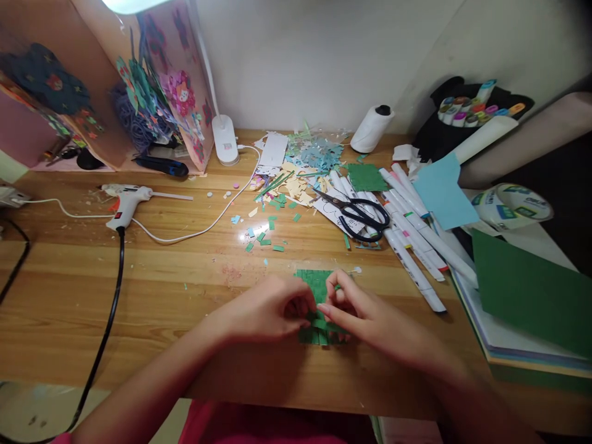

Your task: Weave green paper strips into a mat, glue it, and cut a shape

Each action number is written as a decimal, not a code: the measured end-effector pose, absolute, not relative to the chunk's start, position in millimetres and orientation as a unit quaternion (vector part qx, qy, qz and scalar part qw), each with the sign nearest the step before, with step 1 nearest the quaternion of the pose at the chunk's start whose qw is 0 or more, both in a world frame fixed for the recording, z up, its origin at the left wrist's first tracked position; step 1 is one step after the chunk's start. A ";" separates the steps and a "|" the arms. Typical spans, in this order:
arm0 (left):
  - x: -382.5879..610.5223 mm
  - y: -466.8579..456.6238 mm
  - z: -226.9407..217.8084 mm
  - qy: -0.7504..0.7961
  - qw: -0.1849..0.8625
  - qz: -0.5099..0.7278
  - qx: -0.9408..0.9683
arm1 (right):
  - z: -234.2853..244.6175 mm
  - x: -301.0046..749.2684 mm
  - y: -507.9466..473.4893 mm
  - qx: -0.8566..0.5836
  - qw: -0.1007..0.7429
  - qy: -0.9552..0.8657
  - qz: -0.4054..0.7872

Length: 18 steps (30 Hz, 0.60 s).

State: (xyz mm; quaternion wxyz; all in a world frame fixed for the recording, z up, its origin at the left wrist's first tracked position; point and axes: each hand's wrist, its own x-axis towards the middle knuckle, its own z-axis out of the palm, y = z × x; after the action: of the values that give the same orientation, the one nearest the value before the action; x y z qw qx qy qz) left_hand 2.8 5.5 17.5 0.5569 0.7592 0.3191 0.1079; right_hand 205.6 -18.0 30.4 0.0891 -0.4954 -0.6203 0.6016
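Observation:
A square of woven green paper strips [311,280] lies on the desk in front of me, partly covered by my hands. My left hand [277,308] is over its left side, with thumb and fingers pinched on a green paper strip [320,323]. From the right, my right hand [358,308] pinches the same strip with thumb and forefinger, its other fingers curled. The strip runs crosswise over the lower part of the woven square. My fingers hide some of the weave.
Black-handled scissors [365,216] rest on white markers [414,243] to the right. Green paper scraps [266,240] and a pile of cut paper [319,154] lie beyond my hands. A glue gun [127,206] with a black cord is at left. Green card [531,290] tops a paper stack at right.

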 end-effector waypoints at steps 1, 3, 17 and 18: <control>2.7 5.2 18.5 0.320 0.548 0.106 0.766 | 32.7 206.4 -17.3 -0.489 0.092 -0.620 0.607; 3.0 4.3 20.8 0.323 0.523 0.102 0.782 | 37.3 206.1 -17.0 -0.477 0.098 -0.622 0.614; 7.5 0.7 16.3 0.332 0.489 0.097 0.801 | 39.0 211.8 -9.9 -0.402 0.113 -0.686 0.596; 7.2 0.6 15.7 0.334 0.490 0.098 0.799 | 38.9 211.3 -9.5 -0.398 0.118 -0.678 0.607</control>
State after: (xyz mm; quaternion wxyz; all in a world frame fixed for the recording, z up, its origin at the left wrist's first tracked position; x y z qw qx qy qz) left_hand 7.2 0.6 15.7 0.4904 0.7990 0.3340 0.0980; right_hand 211.3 -9.5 38.9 0.1185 -0.3978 -0.6778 0.6069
